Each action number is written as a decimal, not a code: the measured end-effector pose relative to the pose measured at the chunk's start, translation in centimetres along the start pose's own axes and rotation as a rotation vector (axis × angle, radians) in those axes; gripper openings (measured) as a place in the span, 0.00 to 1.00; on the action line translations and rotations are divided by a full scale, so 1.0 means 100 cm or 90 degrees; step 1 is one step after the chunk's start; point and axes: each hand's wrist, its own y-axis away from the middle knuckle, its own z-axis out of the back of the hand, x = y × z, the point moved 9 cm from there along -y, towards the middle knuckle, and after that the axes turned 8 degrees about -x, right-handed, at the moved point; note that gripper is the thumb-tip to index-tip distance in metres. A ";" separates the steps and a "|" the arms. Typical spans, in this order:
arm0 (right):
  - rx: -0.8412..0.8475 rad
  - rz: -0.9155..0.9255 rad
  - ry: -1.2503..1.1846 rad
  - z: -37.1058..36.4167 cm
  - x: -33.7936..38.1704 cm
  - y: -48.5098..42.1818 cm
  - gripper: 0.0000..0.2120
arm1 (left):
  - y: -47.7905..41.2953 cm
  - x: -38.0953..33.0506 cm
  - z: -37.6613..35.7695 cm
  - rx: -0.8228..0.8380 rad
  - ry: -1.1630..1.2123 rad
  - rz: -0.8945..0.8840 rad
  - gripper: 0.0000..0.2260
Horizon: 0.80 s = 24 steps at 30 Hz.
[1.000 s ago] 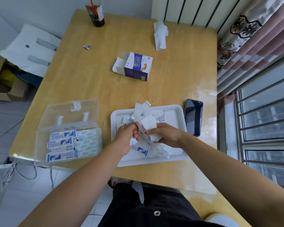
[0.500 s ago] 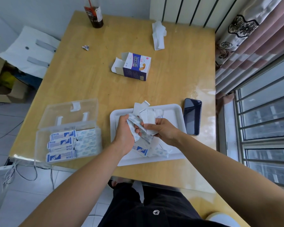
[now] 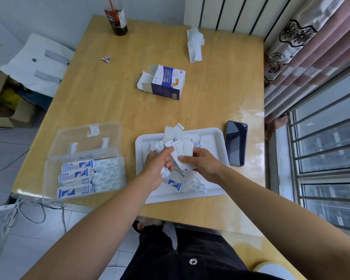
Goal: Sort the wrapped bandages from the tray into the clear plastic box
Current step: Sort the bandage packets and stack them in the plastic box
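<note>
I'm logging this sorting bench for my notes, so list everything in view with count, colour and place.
table: one, light wood
tray: one, white, near edge, centre
loose bandages: pile, white and blue, in tray
clear plastic box: one, lid open, left of tray
boxed bandages: several, blue and white, stacked inside it
carton: one, white and purple, open, mid-table
phone: one, black, right of tray
tissue: one, white, far right
bottle: one, dark, far edge
scrap: one, small, far left
left grip: holds bandages over tray
right grip: pinches bandages over tray

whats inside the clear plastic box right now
The clear plastic box holds blue-printed bandages stacked on the left and paler bandages on the right. Its lid stands open. Whatever lies beneath the top layers is covered.
</note>
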 end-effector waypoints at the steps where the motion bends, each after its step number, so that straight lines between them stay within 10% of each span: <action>1: -0.007 0.006 0.008 0.001 0.000 0.000 0.15 | 0.003 -0.002 -0.003 0.009 -0.021 -0.020 0.04; 24: -0.083 -0.053 -0.021 0.015 -0.006 0.005 0.15 | 0.004 0.001 0.001 -0.050 -0.111 -0.066 0.03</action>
